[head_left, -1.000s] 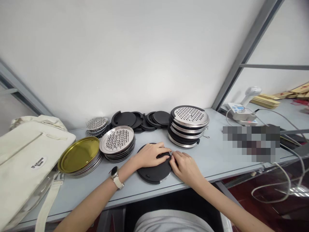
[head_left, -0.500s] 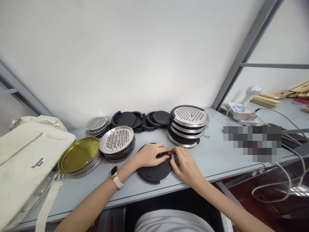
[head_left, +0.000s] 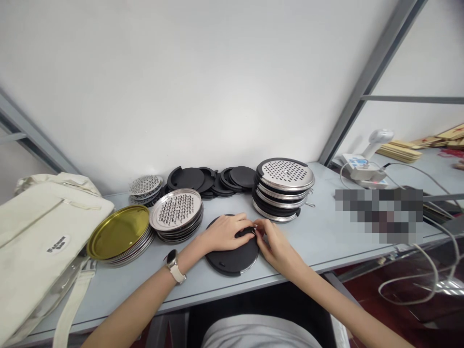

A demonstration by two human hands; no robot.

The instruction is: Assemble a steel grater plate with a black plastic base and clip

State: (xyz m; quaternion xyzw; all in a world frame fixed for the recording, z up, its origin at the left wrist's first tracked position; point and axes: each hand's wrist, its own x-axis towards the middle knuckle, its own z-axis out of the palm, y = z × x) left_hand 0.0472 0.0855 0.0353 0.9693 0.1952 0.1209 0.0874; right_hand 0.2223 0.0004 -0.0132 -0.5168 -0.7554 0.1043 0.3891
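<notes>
A round black disc (head_left: 232, 261) with a thin silvery edge lies flat near the front of the table. My left hand (head_left: 226, 232) rests on top of it, thumb and fingers closed at its right rim. At that same rim my right hand (head_left: 277, 244) pinches a small metal piece (head_left: 253, 231), mostly hidden by the fingertips. Just behind the right hand stands a stack of round graters (head_left: 286, 174) with black rims and wire loops sticking out. To the left are a pile of metal grater plates (head_left: 176, 210) and a stack of gold-coloured round lids (head_left: 119, 232).
Several black rings and discs (head_left: 186, 180) lie along the wall, beside small grater discs (head_left: 145, 185). A cream bag (head_left: 54, 232) fills the left end. On the right are a white handheld device (head_left: 379, 137), cables (head_left: 431, 261) and wooden pieces (head_left: 398, 151).
My right hand has shifted slightly, its fingers more bent and drawn together at the rim. My left hand and the black disc stay in place.
</notes>
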